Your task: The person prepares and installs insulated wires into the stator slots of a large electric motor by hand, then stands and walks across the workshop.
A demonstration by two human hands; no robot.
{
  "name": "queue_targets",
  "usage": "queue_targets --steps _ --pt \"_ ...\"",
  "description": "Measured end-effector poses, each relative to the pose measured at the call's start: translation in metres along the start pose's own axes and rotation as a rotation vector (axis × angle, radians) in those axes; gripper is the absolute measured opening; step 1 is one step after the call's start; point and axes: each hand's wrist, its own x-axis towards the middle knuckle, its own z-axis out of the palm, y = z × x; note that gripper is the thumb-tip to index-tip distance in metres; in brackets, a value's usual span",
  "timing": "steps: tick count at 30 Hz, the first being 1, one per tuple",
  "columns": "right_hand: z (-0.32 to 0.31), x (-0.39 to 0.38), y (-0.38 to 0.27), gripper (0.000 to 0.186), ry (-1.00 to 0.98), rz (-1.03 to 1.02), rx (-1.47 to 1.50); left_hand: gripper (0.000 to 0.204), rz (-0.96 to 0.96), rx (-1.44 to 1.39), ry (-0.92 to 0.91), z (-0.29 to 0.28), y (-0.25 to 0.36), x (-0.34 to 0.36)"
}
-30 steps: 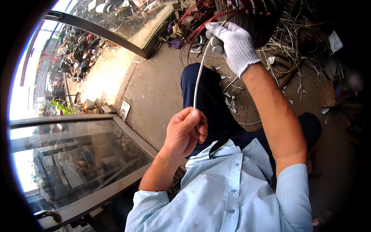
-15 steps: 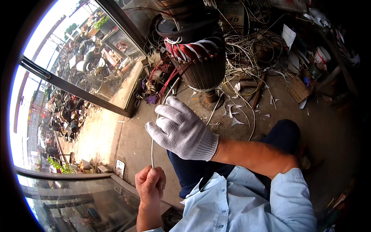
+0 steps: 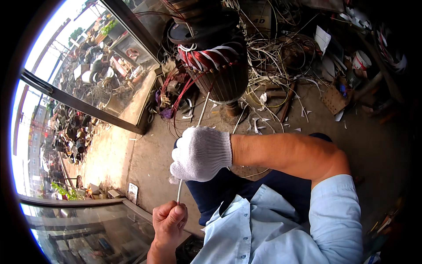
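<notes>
Over the floor, a white cord

The bare left hand pinches it low down. The gloved right hand looks curled around it higher up, nearer the red wires. This step seems to be two-handed cord holding; moving it calls for snug grips.

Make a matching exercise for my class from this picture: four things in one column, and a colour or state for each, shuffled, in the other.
Column one
1. left hand
2. right hand
3. cable
4. shirt

Column two
A. light blue, with buttons down the front
B. knitted glove on, above the other hand in the picture
C. pale and slender, showing above and below the gloved fist
D. bare, fingers curled

Right pairs: 1-D, 2-B, 3-C, 4-A
</notes>
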Motion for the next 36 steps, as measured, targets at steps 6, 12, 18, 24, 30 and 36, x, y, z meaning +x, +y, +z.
queue_targets --steps 6,12,18,24,30,36 --pt "-0.023 -0.013 0.046 0.038 -0.073 0.023 -0.223 0.046 -0.009 0.03 -0.009 0.001 0.009 -0.003" --pt "-0.041 -0.036 0.053 0.024 -0.102 0.177 -0.38 0.043 0.054 0.249 -0.157 0.005 -0.008 0.001" --pt "-0.078 -0.083 0.012 0.042 0.445 1.43 0.663 0.039 0.25 0.241 -0.384 0.053 -0.03 0.021" --pt "-0.152 -0.015 -0.045 0.032 0.176 1.74 0.838 0.034 0.572 0.319 -0.678 0.148 -0.065 0.062" --pt "-0.192 -0.027 -0.062 0.029 0.048 1.654 0.391 0.027 0.48 0.629 -0.376 0.12 -0.121 0.161" --pt "-0.132 -0.068 -0.027 0.058 -0.249 0.776 -0.4 0.072 0.033 0.101 0.132 0.034 -0.139 0.203"
